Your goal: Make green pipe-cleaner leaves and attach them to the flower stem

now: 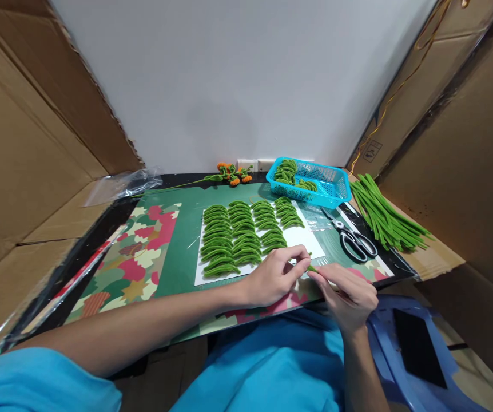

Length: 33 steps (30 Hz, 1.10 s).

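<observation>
Both hands meet over the front right of a white sheet [309, 239]. My left hand [272, 277] is closed in a pinch on one end of a short fuzzy green chenille stem piece [311, 268]. The thumb and fingers of my right hand [349, 289] grip its other end. Most of that piece is hidden by the fingers. Beside my left hand, curved, leaf-like green chenille pieces [217, 234] lie in several neat columns on the sheet.
A blue basket [336, 197] holding more green pieces stands at the back. Black-handled scissors [353, 237] lie on the right, near a bundle of straight green chenille stems [386, 217]. Orange-and-green chenille flowers [234, 173] lie by the wall. Cardboard walls [465, 154] flank the table.
</observation>
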{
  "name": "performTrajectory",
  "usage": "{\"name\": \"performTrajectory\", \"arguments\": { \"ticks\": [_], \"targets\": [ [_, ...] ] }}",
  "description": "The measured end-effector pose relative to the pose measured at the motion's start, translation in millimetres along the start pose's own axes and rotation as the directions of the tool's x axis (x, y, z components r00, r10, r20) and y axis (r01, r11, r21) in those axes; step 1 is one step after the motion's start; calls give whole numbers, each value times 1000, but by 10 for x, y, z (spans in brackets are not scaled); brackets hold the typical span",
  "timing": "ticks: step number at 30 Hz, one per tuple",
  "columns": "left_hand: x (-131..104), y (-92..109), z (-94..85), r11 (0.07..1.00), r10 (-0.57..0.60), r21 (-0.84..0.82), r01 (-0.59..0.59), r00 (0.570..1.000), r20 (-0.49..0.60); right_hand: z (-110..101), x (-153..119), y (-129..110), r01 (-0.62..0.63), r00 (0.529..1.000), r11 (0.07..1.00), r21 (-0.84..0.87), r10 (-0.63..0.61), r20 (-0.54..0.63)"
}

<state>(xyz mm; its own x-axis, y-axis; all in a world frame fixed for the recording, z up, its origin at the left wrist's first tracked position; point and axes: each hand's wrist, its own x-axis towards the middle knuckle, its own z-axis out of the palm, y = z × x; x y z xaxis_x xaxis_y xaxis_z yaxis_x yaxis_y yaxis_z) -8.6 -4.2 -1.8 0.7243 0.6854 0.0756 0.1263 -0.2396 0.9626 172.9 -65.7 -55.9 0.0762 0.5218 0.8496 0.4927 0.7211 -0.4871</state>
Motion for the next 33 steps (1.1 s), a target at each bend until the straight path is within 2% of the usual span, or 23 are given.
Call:
{"name": "performTrajectory", "arguments": {
  "ticks": [8, 13, 16, 20, 28, 33],
  "targets": [
    [20, -23, -2, 994, -32, -102, 30, 999, -10, -4, 7, 4, -60, 998, 998, -5, 60, -12],
    [29, -25, -4, 970, -37, -241, 38, 999, 9, 6, 3, -29, -110, 990, 994, -7, 109, -87],
    [29, -11, 3, 970, -15, -244, 13, 1000, -7, -6, 14, -71, -120, 988, 993, 7, 120, -94],
    [15, -3, 13, 979, -8, -204, 2, 1000, -28, -51, 39, -105, -110, 993, 994, -11, 110, -35],
    [-3, -28, 1, 982, -12, -191, 4, 999, -38, -100, 83, -122, -122, 973, 992, -39, 127, 193],
    [-36, -37, 19, 980, -5, -199, 0, 1000, -21, -102, 133, -206, -190, 964, 981, -28, 192, 187]
  ]
}}
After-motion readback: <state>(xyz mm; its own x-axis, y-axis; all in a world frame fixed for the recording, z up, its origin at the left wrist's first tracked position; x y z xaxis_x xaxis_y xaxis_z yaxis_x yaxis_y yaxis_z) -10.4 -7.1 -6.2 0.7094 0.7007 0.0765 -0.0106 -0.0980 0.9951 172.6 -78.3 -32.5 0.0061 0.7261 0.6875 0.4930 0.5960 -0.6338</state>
